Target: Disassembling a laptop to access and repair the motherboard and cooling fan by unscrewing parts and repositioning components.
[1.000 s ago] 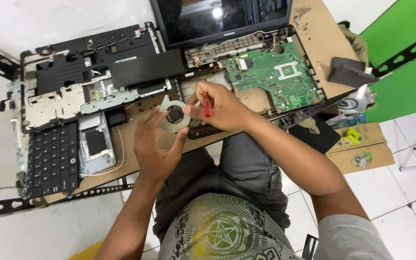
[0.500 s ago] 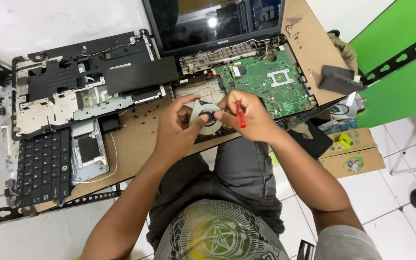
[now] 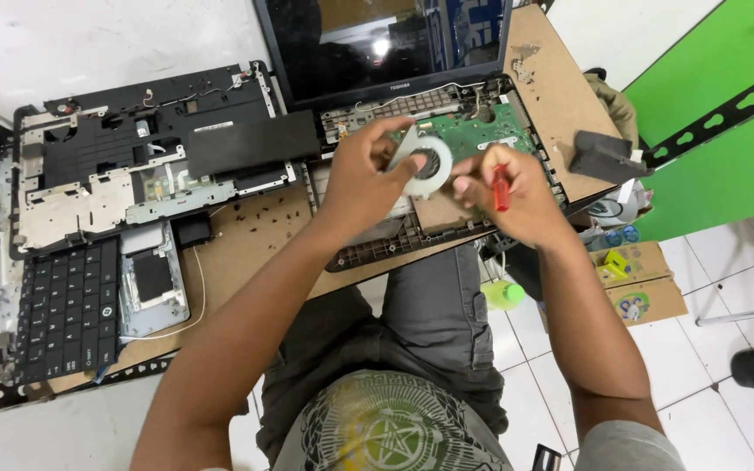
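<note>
Brown workbench point(image 3: 246, 235) carries laptop parts — left hand point(image 3: 361, 174) grips the light, fragile fan point(image 3: 425, 163) by its rim, right hand point(image 3: 508, 196) closed around a red screwdriver point(image 3: 501, 187).

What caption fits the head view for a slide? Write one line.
Left hand holds a round laptop fan over the green motherboard while the right hand grips a red-handled screwdriver.
</note>
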